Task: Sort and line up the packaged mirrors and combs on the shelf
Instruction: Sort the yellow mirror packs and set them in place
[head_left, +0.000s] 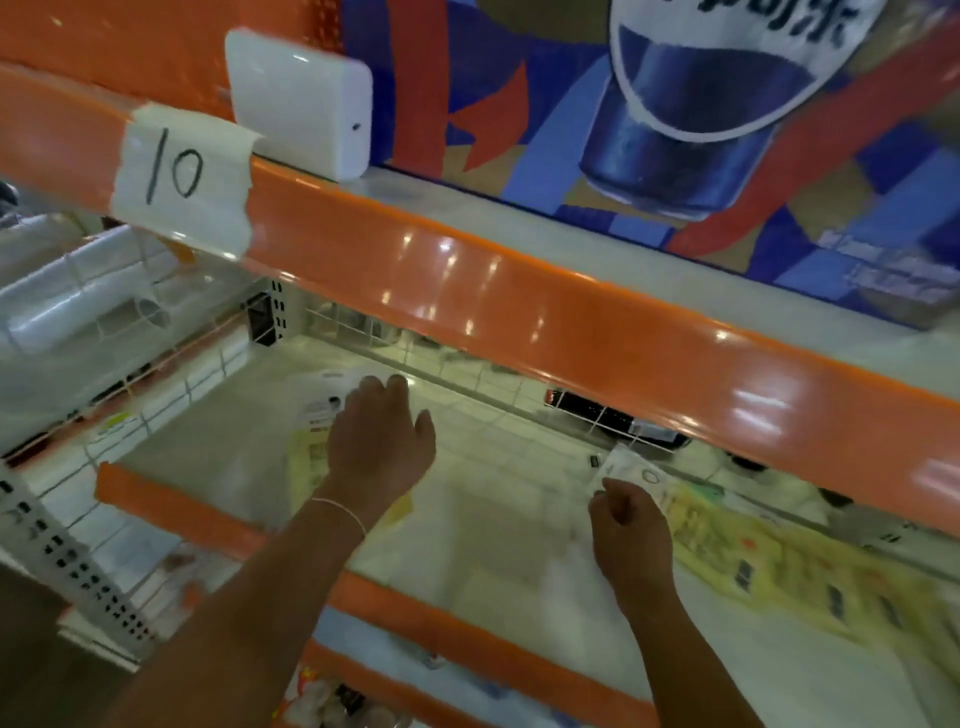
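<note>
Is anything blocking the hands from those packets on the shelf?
Nothing visible does. The left hand already rests on a white packet, and the right hand pinches another packet. The orange shelf edge above hangs clear of both.

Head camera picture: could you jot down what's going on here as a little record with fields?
Place: white shop shelf with orange edge strips
Left hand: rests flat on a white packaged item
Right hand: pinches a flat packet
Nearby stock: yellow packets lying along the right, blurred
Label: taped paper tag reading 10 on the upper shelf edge
Sorting: not yet lined up
</note>
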